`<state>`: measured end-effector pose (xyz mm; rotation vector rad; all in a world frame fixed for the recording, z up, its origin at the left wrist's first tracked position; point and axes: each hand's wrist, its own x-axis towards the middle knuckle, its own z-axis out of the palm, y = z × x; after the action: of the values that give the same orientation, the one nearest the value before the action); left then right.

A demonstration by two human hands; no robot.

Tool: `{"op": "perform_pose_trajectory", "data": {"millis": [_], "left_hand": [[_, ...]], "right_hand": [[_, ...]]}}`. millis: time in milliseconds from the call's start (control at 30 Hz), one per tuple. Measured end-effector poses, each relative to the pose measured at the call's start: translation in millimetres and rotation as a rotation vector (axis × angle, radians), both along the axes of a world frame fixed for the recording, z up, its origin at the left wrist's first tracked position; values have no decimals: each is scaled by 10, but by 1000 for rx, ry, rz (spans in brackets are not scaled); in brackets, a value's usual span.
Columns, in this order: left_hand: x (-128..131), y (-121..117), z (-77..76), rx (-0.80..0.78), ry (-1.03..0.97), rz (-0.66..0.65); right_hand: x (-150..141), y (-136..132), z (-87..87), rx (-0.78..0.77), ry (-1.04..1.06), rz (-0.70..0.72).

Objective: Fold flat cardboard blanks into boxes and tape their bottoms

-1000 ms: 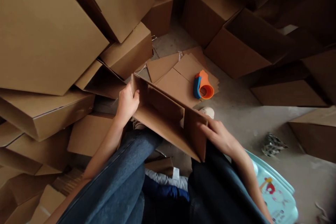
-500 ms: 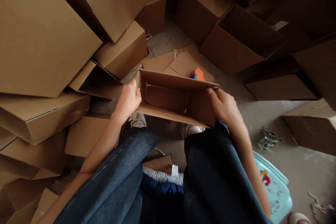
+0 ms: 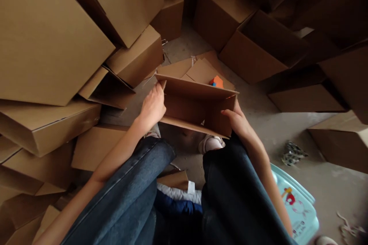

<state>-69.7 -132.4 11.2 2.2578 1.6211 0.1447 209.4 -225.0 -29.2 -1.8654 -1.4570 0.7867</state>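
on the grey floor (image 3: 330, 191), brown cartons (image 3: 48, 38) crowd in, piled highest at the left. the open box (image 3: 195, 105) is held in the air above the shoes (image 3: 212, 144), its open side turned up to the wearer. the left hand (image 3: 153, 103), back upward and fingers curled, pinches its left end; that forearm slants up from the lower left. the right hand (image 3: 240, 118) clasps the right end, thumb laid inside, the other fingers mostly hidden behind the wall. just beyond, an orange tool (image 3: 217, 81), partly hidden by the box, sits near the right edge of the sheets (image 3: 175, 68). a teal stool (image 3: 300, 206) stands beside the right forearm.
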Motion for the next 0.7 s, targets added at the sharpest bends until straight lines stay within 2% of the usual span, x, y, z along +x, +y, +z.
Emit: {"op": "perform_pose_trajectory", "data": {"millis": [100,167,367,433,567,633,700], "left_hand": [[16,-14,-111,43,-28,-41],[2,-7,-102,27,-39,-68],[-126,165,199,-78,-53,-110],[-193,242,234,-94,-74,-135],[-302,329,125,-37,-171,-148],[-320,335,49,-23,-214,-105],[-319,330,-5,-21,-254,-48]], "right_hand": [[-29,36,-18,-69,76,-76],[-47,47,-13,-98,108,-101],[-58,102,-28,-88,159,-126],[-72,129,-69,-80,148,-100],[-149,201,-197,-22,106,-93],[-173,232,-258,2,74,-105],[-161,238,-288,29,49,-60]]}}
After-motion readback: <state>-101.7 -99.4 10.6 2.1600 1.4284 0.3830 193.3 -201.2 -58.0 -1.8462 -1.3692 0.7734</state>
